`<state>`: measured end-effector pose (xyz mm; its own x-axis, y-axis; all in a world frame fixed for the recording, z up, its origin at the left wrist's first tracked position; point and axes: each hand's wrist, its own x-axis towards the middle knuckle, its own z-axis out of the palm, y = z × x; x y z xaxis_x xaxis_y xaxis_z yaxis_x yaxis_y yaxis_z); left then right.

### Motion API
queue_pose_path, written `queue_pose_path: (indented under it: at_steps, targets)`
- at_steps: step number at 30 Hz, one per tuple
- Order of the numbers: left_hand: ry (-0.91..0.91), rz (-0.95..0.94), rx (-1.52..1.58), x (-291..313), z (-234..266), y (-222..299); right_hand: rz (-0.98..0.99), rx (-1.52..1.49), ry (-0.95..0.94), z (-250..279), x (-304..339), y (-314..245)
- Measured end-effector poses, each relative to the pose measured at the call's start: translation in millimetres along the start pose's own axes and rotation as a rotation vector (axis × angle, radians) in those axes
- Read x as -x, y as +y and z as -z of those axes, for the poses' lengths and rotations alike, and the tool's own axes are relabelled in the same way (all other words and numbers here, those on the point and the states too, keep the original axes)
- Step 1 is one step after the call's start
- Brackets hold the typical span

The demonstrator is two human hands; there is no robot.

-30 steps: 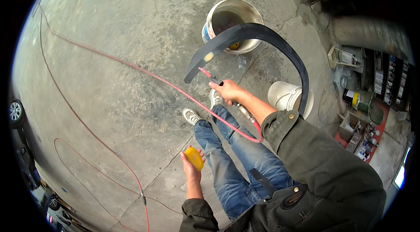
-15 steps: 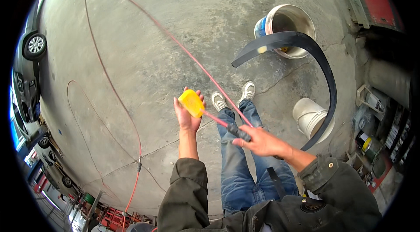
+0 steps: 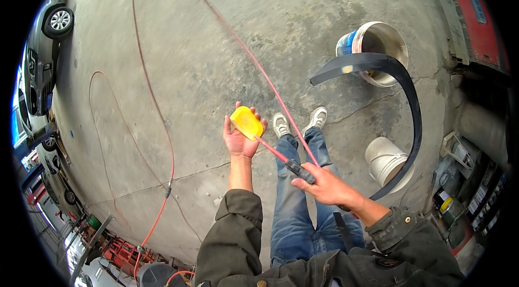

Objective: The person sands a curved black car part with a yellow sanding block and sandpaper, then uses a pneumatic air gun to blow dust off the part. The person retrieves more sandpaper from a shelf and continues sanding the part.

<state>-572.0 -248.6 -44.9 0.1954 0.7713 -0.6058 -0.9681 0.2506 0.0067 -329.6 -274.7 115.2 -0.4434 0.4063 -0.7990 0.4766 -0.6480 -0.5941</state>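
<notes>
Holding: left hand [image 3: 241, 143], palm up, carries the yellow pad [image 3: 247, 122] against its fingers, left of the shoes [image 3: 318, 117]. Right hand [image 3: 328, 185] is closed round the air gun [image 3: 299, 170]; its red nozzle [image 3: 271, 149] points at the pad's lower edge, contact unclear. Black strip [image 3: 409, 92] arches to the right, overlapping in view the blue-marked bucket [image 3: 346, 43] and the white bucket [image 3: 380, 153]. Its support cannot be told.

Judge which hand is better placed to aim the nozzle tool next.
Likely right: the right hand grips the nozzle tool, whereas the left hand holds the yellow block.
</notes>
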Motion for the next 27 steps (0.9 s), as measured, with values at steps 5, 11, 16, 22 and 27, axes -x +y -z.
queue_pose_path:
  at_steps: [5, 11, 16, 22, 27]
  targets:
    - [0.006, -0.006, 0.039, 11, 4, 2, -0.038, 0.026, -0.027, -6, -1, -3]
    - [0.008, 0.056, -0.003, 20, 13, 6, -0.012, 0.03, -0.055, -14, -4, 1]
    - [0.086, 0.063, -0.008, 23, 14, 4, -0.059, 0.081, -0.083, -19, 1, -3]
    - [0.069, 0.077, -0.087, 22, 25, 13, -0.067, 0.085, -0.084, -20, 2, 7]
    - [0.393, -0.075, -0.283, 18, 62, 25, -0.063, 0.097, -0.102, -23, 2, 0]
